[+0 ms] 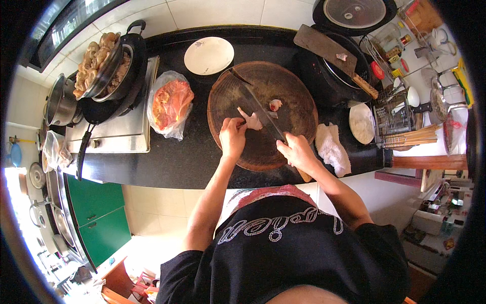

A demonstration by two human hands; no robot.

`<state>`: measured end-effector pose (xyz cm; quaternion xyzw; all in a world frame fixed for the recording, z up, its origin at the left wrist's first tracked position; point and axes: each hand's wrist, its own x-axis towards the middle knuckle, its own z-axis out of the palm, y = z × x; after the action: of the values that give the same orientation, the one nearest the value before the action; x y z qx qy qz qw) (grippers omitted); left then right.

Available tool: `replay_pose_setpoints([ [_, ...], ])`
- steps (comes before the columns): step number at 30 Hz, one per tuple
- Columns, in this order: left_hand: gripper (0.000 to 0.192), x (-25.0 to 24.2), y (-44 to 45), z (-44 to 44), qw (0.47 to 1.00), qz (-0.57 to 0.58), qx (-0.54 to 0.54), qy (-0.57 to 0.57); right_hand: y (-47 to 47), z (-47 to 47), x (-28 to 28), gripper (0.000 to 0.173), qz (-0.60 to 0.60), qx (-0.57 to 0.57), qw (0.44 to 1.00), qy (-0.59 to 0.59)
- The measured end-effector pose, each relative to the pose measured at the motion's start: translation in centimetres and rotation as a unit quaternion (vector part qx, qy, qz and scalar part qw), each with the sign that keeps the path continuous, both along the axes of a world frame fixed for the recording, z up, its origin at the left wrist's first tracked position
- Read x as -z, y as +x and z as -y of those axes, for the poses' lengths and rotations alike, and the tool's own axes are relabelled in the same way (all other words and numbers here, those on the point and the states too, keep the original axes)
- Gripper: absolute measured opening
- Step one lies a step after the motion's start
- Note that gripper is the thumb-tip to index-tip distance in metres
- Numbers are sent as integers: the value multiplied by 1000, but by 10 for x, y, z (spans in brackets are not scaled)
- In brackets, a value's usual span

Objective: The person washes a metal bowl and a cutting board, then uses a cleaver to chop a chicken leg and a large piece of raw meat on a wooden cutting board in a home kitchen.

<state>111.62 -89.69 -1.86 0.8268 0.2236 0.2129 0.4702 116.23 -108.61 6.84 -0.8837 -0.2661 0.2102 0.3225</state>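
My left hand point(232, 137) pinches a small piece of raw poultry point(252, 121) near the middle of a round wooden chopping block point(262, 159). My right hand point(298, 152) grips a long knife point(262, 110); its blade slants up and left across the block, just right of the piece, and part of its wooden handle shows below the hand. Whether the edge touches the meat I cannot tell. Right of the blade lies a small reddish meat scrap point(275, 105). Beyond the left edge of the block, raw meat in a clear plastic bag point(171, 104) rests on the black counter.
A white plate point(209, 55) stands behind the block. At the back right a cleaver point(322, 49) lies across a black pot, a meat scrap on its blade. A crumpled white cloth point(332, 149) is at the right. Bowls of poultry pieces point(95, 64) are stacked over the stove.
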Motion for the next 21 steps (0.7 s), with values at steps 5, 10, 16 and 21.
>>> replay_pose_setpoints([
  [5,12,0,0,6,987,4,-51,-151,4,10,3,22,-41,-11,998,35],
  [10,10,1,8,10,969,3,-88,-233,-1,2,8,23,-63,9,997,49],
  [16,9,3,7,12,971,3,-86,-224,-4,-8,-3,22,-16,-33,998,50],
  [21,11,-1,5,14,951,56,-95,-288,-6,-10,-9,20,51,36,994,91],
])
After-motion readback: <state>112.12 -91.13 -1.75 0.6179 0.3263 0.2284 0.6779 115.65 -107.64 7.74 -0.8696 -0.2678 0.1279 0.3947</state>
